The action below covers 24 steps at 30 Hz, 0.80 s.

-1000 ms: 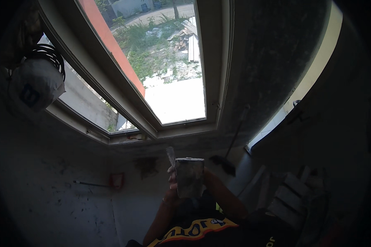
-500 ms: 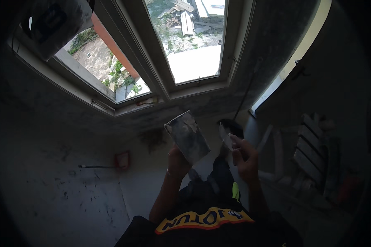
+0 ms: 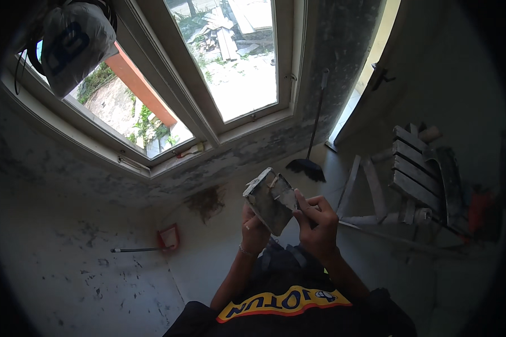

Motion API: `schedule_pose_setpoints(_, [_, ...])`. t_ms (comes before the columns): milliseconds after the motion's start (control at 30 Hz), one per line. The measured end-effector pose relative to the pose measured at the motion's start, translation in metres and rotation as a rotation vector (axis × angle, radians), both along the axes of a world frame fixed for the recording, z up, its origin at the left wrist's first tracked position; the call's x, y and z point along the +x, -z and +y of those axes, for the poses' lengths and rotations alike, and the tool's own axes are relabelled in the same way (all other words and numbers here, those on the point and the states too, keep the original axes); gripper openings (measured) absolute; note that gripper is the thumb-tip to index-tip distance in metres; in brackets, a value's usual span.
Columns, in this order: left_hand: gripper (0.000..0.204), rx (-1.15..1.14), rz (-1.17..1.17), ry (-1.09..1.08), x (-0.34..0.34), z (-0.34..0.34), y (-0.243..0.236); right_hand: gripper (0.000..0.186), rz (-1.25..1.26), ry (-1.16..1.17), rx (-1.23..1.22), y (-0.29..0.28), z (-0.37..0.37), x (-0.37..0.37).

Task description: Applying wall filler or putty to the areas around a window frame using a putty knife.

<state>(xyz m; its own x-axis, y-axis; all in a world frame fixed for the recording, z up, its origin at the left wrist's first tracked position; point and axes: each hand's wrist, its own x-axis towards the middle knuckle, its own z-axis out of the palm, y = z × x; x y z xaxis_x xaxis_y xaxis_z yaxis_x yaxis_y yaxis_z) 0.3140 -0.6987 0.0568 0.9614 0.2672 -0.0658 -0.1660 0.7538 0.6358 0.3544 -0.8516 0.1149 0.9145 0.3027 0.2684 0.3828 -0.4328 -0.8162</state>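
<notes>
My left hand [image 3: 253,235] grips a flat rectangular board [image 3: 264,209] from below. Its dark grey face is smeared, with pale paste crusted along the far edge. In my right hand [image 3: 319,226] is a putty knife [image 3: 285,195], pinched between thumb and fingers. The thin blade lies over the right part of the board and appears to touch it. Both hands are in front of my torso, close together; the left fingers are partly hidden behind the board.
Ahead is a window [image 3: 216,130] with a paintbrush [image 3: 191,150] on its sill and a plastic bag [image 3: 76,53] hanging at upper left. A broom [image 3: 306,167] leans against the patchy wall. A red dustpan [image 3: 167,237] lies left, a slatted wooden chair [image 3: 416,174] right.
My right hand has moved left, bringing the putty knife from beside the board onto its face. The board has shifted slightly right and tilted. The view has turned a little right.
</notes>
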Motion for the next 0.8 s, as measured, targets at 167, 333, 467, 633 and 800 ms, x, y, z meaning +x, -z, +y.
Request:
schedule_pose_setpoints(167, [0.051,0.062,0.053,0.055,-0.005,-0.028,0.006,0.043,-0.109,0.010,0.060,-0.016,-0.003,0.027])
schedule_pose_setpoints(333, [0.049,-0.191,0.021,0.069,-0.001,-0.028,0.008,0.044,-0.100,0.022,0.234,-0.025,-0.046,0.028])
schedule_pose_setpoints(467, [0.049,-0.206,-0.040,0.090,0.008,-0.028,0.010,0.045,0.066,-0.058,0.034,-0.009,-0.073,0.010])
schedule_pose_setpoints(633, [0.050,-0.094,0.020,0.020,0.015,-0.047,0.008,0.045,-0.019,-0.091,0.032,0.000,-0.070,0.002])
schedule_pose_setpoints(800, [0.051,0.062,0.047,0.029,0.023,-0.060,0.011,0.046,-0.087,-0.113,0.035,-0.009,-0.063,0.019])
